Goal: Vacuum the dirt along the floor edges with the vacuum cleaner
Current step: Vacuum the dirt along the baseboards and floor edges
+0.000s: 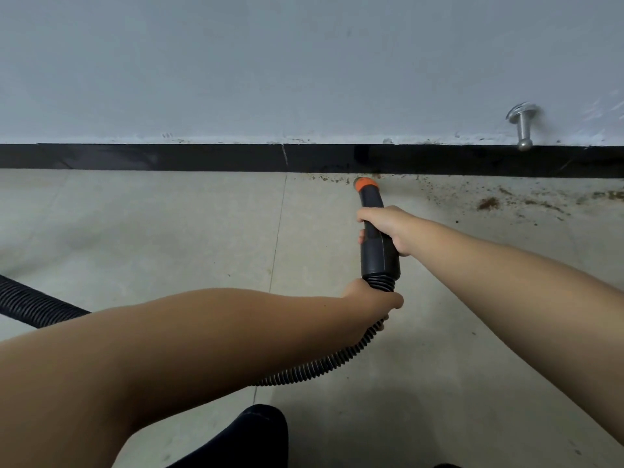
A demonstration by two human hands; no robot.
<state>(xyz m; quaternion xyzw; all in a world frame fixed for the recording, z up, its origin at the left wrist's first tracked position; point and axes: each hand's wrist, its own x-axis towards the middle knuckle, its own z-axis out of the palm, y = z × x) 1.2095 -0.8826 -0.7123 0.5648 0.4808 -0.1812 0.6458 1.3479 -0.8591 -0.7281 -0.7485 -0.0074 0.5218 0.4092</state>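
Head view — right hand [388,228] grips nozzle [371,211], left hand [371,298] grips hose [337,361]

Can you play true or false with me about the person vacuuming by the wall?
1. The right hand holds the vacuum nozzle. True.
2. The nozzle tip is blue. False: it is orange.
3. The left hand holds the ribbed hose. True.
4. The dirt lies mostly left of the tip. False: it spreads to the right, along the black baseboard.
5. A metal door stopper sticks out of the wall. True.
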